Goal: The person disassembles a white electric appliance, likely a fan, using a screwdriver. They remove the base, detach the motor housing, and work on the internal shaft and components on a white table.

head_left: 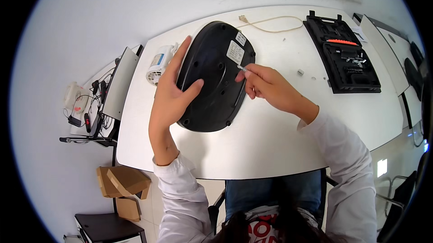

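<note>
Passage between black housing (216, 80) and toolbox (356, 89), small metal piece (300, 72) midway, cord (275, 31) behind

The base (209, 107) looks of black plastic, smooth and slightly glossy, and its labels (235, 52) look like paper. The tool (243, 68) shows shiny metal. The table (279, 148) has a smooth white surface with soft shine. At 2 o'clock, the case (352, 86) is of matt black plastic. At 8 o'clock, the boxes (128, 180) are of dull brown cardboard. The sleeves (349, 157) are of wrinkled white cloth.
</note>
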The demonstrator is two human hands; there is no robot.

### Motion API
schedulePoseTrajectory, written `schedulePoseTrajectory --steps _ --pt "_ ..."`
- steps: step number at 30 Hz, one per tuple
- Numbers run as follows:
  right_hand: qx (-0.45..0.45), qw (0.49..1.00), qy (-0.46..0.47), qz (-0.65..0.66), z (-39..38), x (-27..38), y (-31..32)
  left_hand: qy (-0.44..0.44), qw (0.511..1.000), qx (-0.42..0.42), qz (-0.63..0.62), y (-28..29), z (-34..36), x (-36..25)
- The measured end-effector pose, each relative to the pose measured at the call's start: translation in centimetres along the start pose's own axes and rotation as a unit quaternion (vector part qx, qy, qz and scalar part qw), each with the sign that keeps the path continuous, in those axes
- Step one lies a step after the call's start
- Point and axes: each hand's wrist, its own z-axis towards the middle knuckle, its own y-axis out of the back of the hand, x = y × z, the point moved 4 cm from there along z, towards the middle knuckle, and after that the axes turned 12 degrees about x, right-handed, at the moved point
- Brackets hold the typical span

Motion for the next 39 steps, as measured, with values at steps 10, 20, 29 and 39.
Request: schedulePoseTrajectory --steps 10,20,29,39 --pt "0.016 0.999 -0.034 -0.024 -5.7 -0.3 -0.3 -0.015 0.982 -0.187 -0.029 0.7 -6.4 1.0" --pt "0.004 0.998 -0.062 0.012 -7.8 -3.8 0.4 -0.043 0.95 -0.308 -0.039 -0.4 -7.4 1.0" --pt "0.015 0.999 -0.046 0.017 -8.0 -4.1 0.6 -0.067 0.945 -0.316 -0.048 -0.6 -7.7 1.2" --pt "-0.125 0.99 0.039 -0.05 -3.6 4.8 3.9 -0.063 0.973 -0.222 0.013 0.1 -7.3 0.6"
